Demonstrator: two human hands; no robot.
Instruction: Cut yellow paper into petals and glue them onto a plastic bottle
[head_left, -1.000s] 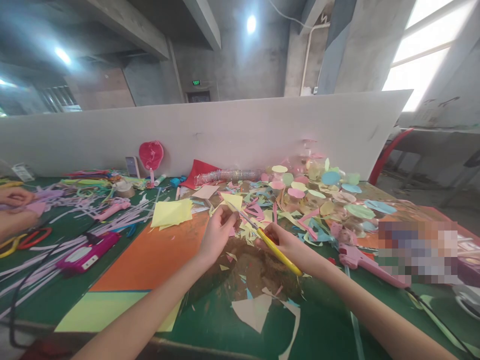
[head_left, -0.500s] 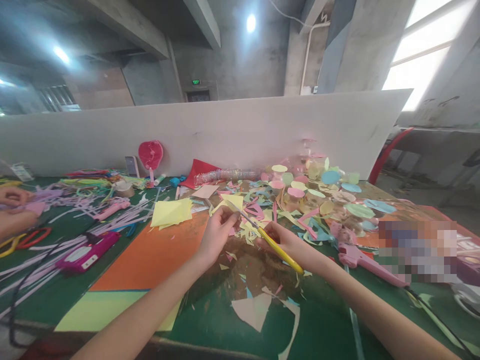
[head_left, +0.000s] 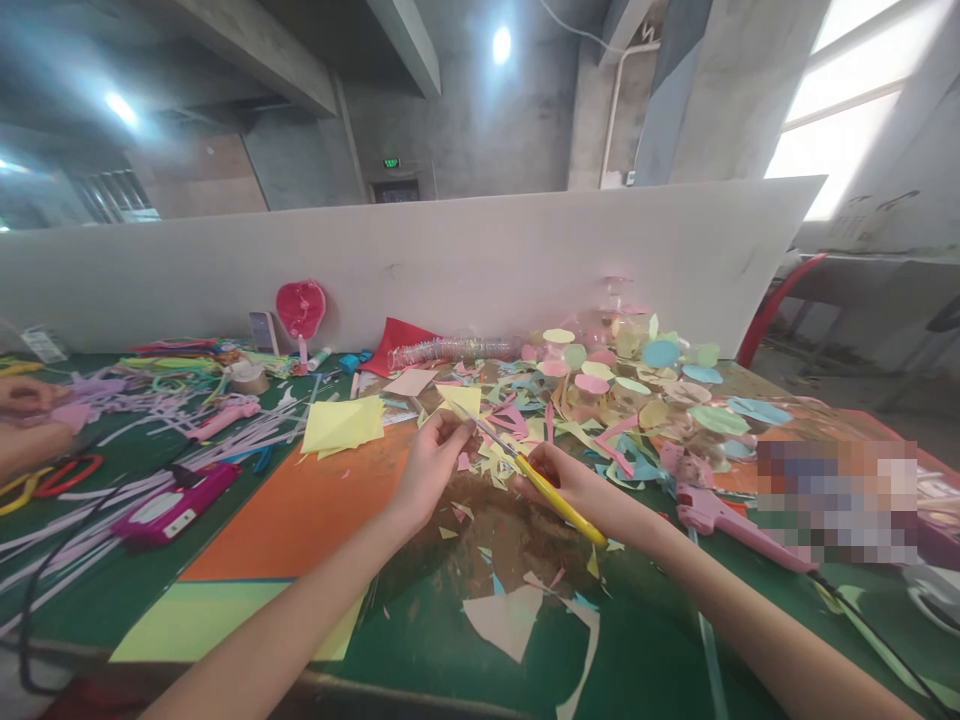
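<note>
Pinched in my left hand (head_left: 437, 455) is a small piece of yellow paper (head_left: 460, 398), held up above the scraps. My right hand (head_left: 559, 480) is closed on yellow-handled scissors (head_left: 562, 503), whose blades point up and left to the paper beside my left fingertips. Whether the blades are apart is hard to make out. Below and behind both hands lies a heap of cut paper scraps (head_left: 510, 462) in yellow, pink and blue. A stack of yellow paper squares (head_left: 343, 425) rests left of my left hand, on orange sheets (head_left: 300, 510).
A pink glue gun (head_left: 731, 515) lies to the right. Paper discs (head_left: 660, 355) and a clear coiled tube (head_left: 450, 350) are along the white partition (head_left: 480, 260). At left are a magenta power strip (head_left: 180, 505), pale strips, a pink fan (head_left: 301, 310) and another person's hands (head_left: 34, 420).
My left hand and the yellow paper have shifted slightly to the left. The scissors and my right hand stay almost in place.
</note>
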